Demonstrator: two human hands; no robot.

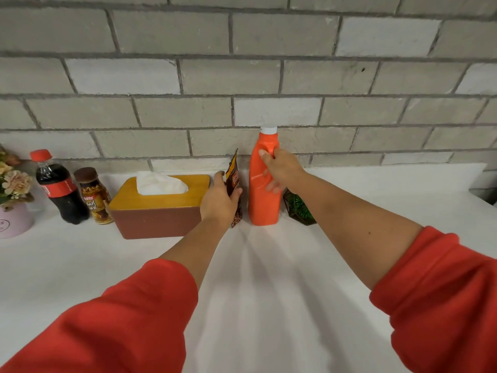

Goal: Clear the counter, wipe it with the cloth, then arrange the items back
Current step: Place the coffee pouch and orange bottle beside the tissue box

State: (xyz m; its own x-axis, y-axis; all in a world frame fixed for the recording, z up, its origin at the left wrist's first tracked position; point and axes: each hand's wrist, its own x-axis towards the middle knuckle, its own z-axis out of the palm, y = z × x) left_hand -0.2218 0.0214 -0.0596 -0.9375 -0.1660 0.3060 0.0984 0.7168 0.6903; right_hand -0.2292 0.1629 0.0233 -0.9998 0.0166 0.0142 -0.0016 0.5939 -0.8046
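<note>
Head view: grips orange bottle (262, 204) by its handle in right hand (279, 170), upright near the back wall (242, 76); pinches dark pouch (233, 173) in left hand (217, 203), base possibly touching counter (269, 278). Tissue box (156, 218) just left, planter (298, 208) just right of bottle; broad white surface toward front edge.

On the counter (255, 278), before the wall (242, 76), a row ran from ten o'clock to twelve: pot (13, 222), cola (57, 189), small bottle (92, 195), tissue box (158, 208), pouch (233, 176), tall bottle (262, 205). The pouch stood between box and tall bottle. A planter (298, 208) sat just at the tall bottle's three o'clock.
</note>
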